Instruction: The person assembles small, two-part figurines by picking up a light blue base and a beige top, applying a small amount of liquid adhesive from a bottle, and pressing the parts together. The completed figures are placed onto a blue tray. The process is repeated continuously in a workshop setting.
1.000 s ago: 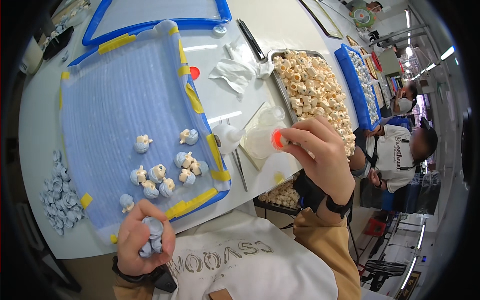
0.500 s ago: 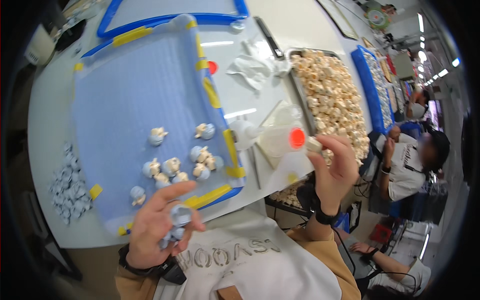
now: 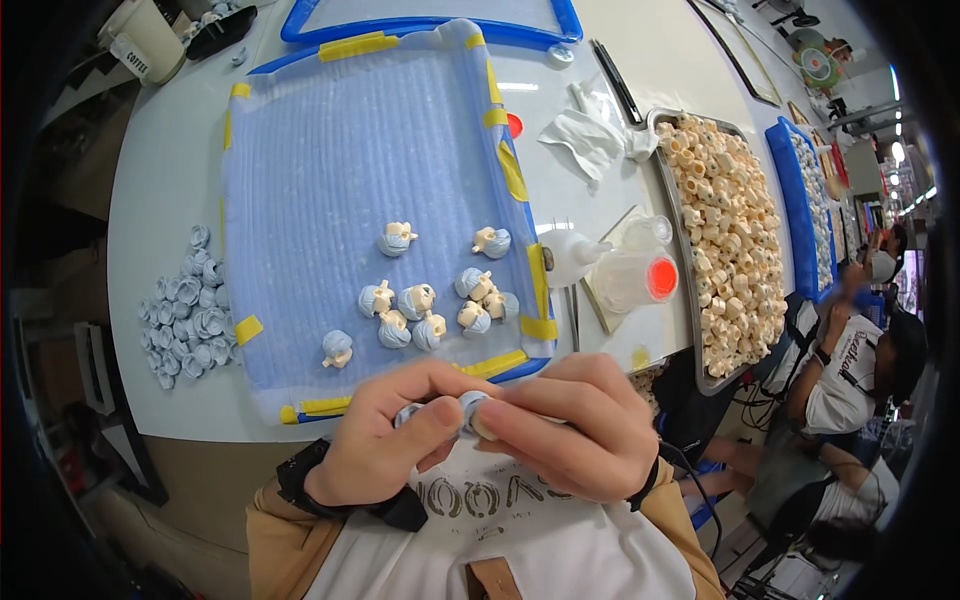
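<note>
Blue caps [image 3: 471,402], two visible, sit gripped in our left hand [image 3: 385,430]; our right hand [image 3: 575,425] pinches one too, by the tray's [image 3: 330,180] near edge. Ten blue-and-cream pieces [image 3: 416,300] occupy its near half. Our hands, apart earlier, now meet.

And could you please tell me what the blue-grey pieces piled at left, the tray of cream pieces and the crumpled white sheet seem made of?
Blue-grey pieces: probably matte moulded plastic, judging by their even colour and thin, hollow shells.
Tray: likely bare metal, with a grey, softly shining rim.
White sheet: matte paper or cloth, from its creases; I can't tell which.
</note>
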`<control>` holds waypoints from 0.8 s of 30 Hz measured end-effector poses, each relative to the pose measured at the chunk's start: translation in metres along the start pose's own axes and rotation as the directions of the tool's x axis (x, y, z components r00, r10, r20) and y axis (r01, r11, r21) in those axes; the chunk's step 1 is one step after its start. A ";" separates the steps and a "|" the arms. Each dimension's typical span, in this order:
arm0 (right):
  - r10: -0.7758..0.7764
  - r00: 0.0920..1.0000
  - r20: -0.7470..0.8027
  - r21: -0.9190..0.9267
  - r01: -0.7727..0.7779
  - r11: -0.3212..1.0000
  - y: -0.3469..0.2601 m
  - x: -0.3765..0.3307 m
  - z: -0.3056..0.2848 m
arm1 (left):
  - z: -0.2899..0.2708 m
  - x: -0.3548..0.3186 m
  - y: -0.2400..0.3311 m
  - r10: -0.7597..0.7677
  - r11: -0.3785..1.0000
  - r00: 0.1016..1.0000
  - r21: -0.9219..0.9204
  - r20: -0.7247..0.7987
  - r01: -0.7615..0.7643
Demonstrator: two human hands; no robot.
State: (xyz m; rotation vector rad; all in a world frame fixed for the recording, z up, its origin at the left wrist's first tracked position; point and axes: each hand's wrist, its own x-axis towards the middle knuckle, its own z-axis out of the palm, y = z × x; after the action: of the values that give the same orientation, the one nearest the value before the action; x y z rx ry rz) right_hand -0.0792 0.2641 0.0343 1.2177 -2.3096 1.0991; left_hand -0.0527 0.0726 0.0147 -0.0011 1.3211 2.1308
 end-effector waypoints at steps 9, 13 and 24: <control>0.003 0.999 -0.043 -0.135 -0.009 0.991 -0.007 -0.004 0.014 | 0.001 -0.005 0.003 -0.126 0.990 0.991 0.052 -0.052 0.129; 0.006 0.999 -0.034 -0.251 -0.014 0.968 -0.007 -0.006 0.018 | 0.005 -0.005 -0.003 -0.102 0.991 0.992 0.082 -0.074 0.107; 0.150 0.982 -0.116 -0.093 -0.161 0.983 0.002 -0.010 0.036 | 0.004 -0.005 -0.006 -0.088 0.988 0.984 0.111 -0.153 0.105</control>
State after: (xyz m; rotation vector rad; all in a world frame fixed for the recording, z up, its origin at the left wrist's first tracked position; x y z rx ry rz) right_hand -0.0724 0.2440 0.0040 0.9306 -2.3776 1.0555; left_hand -0.0445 0.0758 0.0133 -0.1737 1.5005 1.9999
